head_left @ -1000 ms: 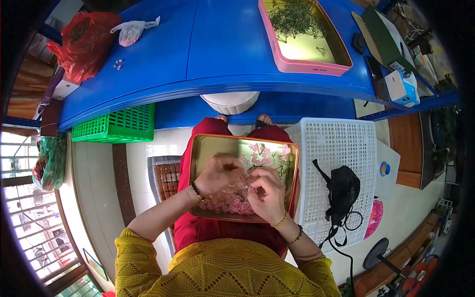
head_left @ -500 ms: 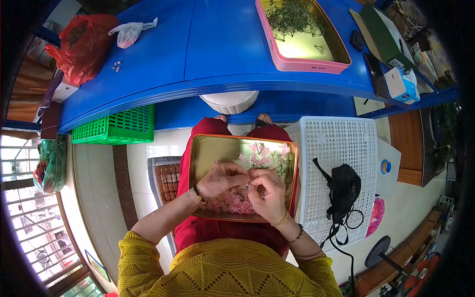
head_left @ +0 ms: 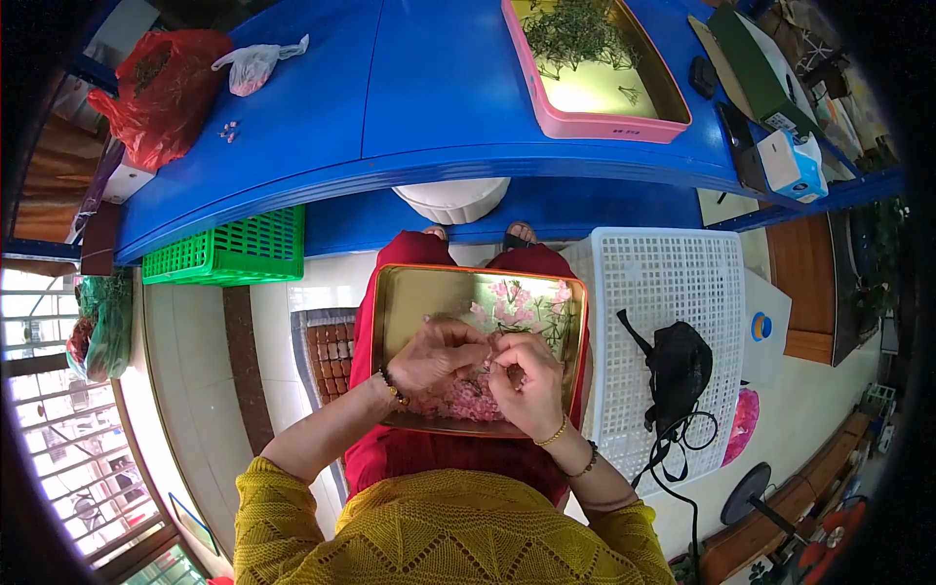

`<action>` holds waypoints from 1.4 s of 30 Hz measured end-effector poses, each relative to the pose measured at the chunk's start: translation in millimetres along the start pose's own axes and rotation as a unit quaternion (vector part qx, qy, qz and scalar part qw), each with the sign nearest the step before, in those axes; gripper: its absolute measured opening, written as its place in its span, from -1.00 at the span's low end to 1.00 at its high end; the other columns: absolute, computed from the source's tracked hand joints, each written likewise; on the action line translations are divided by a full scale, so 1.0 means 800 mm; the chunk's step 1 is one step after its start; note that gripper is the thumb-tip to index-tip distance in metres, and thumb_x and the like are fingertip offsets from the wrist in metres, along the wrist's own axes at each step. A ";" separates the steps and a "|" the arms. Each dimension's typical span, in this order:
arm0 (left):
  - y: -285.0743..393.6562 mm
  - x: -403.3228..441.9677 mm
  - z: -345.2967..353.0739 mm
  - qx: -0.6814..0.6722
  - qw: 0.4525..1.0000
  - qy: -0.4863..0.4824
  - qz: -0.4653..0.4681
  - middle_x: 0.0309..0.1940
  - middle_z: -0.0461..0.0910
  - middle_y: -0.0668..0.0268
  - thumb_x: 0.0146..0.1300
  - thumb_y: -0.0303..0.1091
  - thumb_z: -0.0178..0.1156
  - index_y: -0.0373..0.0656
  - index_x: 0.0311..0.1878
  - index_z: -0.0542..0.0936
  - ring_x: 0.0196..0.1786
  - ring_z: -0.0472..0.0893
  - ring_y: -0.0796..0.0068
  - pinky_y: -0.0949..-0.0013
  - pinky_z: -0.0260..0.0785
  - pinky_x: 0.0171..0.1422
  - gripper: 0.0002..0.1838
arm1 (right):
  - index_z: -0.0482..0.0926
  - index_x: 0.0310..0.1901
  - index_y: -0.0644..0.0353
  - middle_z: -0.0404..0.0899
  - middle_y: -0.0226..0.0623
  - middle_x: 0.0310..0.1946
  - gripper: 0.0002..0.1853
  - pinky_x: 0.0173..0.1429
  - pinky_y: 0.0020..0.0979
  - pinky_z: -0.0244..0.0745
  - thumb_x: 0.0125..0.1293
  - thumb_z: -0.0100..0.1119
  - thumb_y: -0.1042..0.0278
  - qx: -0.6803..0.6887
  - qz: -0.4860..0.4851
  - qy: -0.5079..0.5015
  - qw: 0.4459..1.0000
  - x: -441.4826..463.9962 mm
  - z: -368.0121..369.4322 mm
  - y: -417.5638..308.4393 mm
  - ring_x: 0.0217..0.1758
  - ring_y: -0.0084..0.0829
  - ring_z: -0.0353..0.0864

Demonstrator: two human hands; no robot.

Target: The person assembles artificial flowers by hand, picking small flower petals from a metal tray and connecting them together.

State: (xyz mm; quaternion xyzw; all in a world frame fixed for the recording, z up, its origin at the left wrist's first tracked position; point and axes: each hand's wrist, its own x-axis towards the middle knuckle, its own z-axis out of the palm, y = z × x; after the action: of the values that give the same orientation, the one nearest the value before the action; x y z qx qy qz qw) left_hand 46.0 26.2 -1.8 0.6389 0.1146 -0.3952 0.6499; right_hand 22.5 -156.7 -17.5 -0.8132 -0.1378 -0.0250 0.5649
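Both hands mid-frame, over the tray (head_left: 421, 291). Left hand (head_left: 434, 355): thumb and fingertips pinched, pointing right. Right hand (head_left: 529, 382): fingers curled, tips pinched, pointing upper left. Tips meet or nearly so around frame centre, seemingly on a flower bit (head_left: 490, 358); too small from here to be sure, and I can't read its long axis.

Key relation: bit sits between the two sets of tips, right of the left hand, upper left of the right. Neither hand is clearly nearer. Pink heap (head_left: 470, 402) lies just below the tips, lower middle of the tray. Sprigs (head_left: 515, 304) are above the right hand, tray's upper right, so that hand is nearer. Tray's long axis runs left-right across the frame.

Writing: pink tin (head_left: 609, 128), upper right, has small dark lettering on its lower wall, can't read it. Blue-white box (head_left: 792, 168), right: print not legible. White panel (head_left: 765, 353) below it: round blue-and-orange mark, no readable brand.
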 end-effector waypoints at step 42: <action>-0.017 -0.012 0.039 0.207 0.912 0.175 0.307 -0.41 0.53 0.29 0.15 -0.58 0.24 -0.29 -0.30 0.58 -0.42 0.50 0.59 0.48 0.32 -0.37 -0.94 | 0.44 -0.45 0.32 0.59 -0.24 -0.27 -0.86 -0.46 -0.59 0.40 0.00 0.15 0.75 0.051 0.033 0.002 0.998 -0.006 0.003 0.005 -0.46 -0.61 0.53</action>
State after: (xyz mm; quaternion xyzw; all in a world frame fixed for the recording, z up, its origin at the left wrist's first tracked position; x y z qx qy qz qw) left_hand 19.7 2.6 -1.1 0.8216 -0.0602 -0.0728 0.5622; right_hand 18.4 -156.8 -22.7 -0.7877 -0.1105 -0.0012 0.6061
